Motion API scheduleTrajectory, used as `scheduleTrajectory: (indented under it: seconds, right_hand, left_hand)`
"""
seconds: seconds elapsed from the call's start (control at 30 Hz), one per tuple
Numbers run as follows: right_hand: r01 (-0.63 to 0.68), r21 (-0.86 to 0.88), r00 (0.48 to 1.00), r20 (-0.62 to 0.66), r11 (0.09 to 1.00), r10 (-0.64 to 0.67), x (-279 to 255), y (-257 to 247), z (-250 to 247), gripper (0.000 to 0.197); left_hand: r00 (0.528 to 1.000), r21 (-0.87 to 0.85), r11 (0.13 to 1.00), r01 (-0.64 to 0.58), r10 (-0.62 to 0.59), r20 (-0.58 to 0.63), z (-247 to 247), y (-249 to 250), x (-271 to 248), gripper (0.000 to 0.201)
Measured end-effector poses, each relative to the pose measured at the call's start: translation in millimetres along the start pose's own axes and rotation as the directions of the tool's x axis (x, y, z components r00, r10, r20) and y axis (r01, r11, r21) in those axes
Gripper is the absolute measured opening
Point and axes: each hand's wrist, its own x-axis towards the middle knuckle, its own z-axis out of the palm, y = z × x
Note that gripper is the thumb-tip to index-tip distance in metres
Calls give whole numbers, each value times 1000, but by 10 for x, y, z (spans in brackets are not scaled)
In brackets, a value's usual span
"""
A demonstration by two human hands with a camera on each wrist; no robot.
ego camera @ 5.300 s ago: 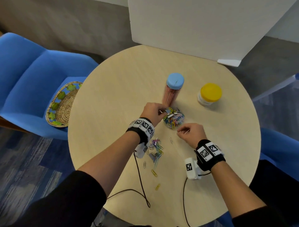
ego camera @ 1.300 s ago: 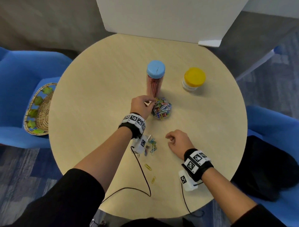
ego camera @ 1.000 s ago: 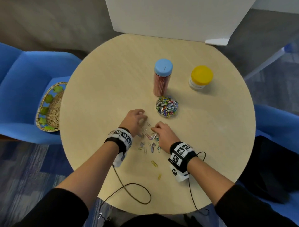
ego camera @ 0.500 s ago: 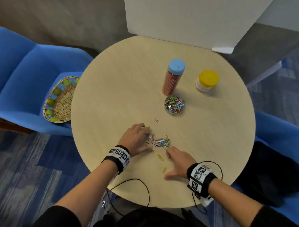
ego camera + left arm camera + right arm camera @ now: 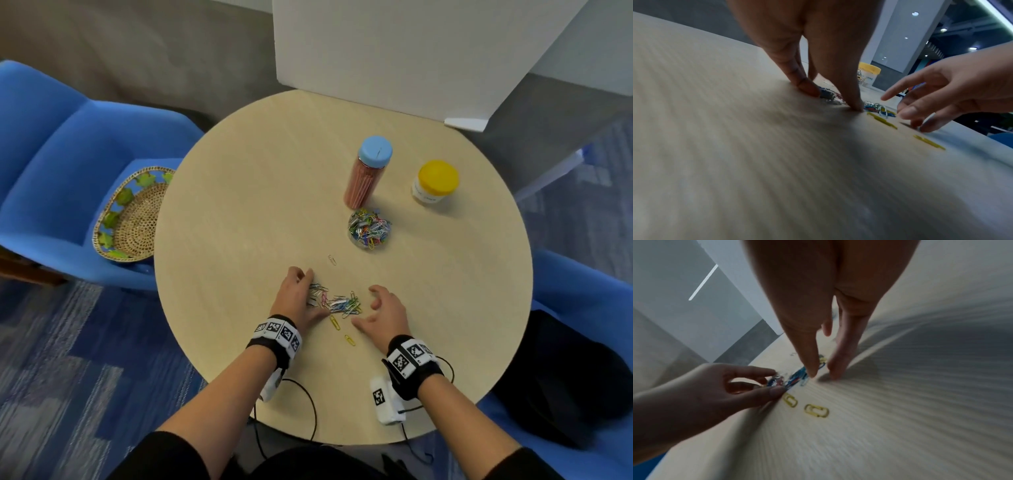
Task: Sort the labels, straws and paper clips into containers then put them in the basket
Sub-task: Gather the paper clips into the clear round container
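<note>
Two hands' spread fingers (image 5: 310, 274) flank the loose paper clips (image 5: 337, 302), left fingertips touching them.

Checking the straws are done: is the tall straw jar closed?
Closed: the blue lid sits on the upright straw jar, straws inside.

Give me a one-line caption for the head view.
Both hands, left hand and right hand, flank loose paper clips on the table.
</note>
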Motion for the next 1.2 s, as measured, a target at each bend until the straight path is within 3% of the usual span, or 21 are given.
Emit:
scheduleTrajectory:
  seconds: [0.13,0.23,0.43,0.57,0.7,0.8,1.0,1.2]
  right_hand:
    - [-1,-115,988,152,993,19,-141,-12,-66,98]
    - [32,-166,975,221,986,5,-236,-34,-20,103]
    - [69,-72,992,114,995,-61,-115,-186,91,84]
    - [215,-203,972,139,955,-189,56,-326,164,61]
    - [320,-385,946,180,866,-270,233,-409,127,26]
    - [345,-435,937,212,831,-278,340,-399,40,20]
    - [369,-489,925,276,790,-262,416,-350,-88,18]
    - [251,-315,966,144,915,-216,443,-144,-192,20]
  left_hand:
    - [997,5,997,-73,73,-33,6,95,73,43]
    - [990,43,989,-142,142,-19,-33,114,158,25]
    - [995,52,994,-94,96,-23,-105,180,255,20]
    - [998,3,999,-37,37,-53,-155,194,338,19]
    - [983,-76,990,-122,110,-144,-269,261,490,14]
    - [972,-190,971,-146,105,-212,-389,392,660,10]
    - [942,-540,837,-88,-105,-318,-511,755,1090,8]
    - [939,-554,831,-58,-142,-312,-351,1006,1405,12]
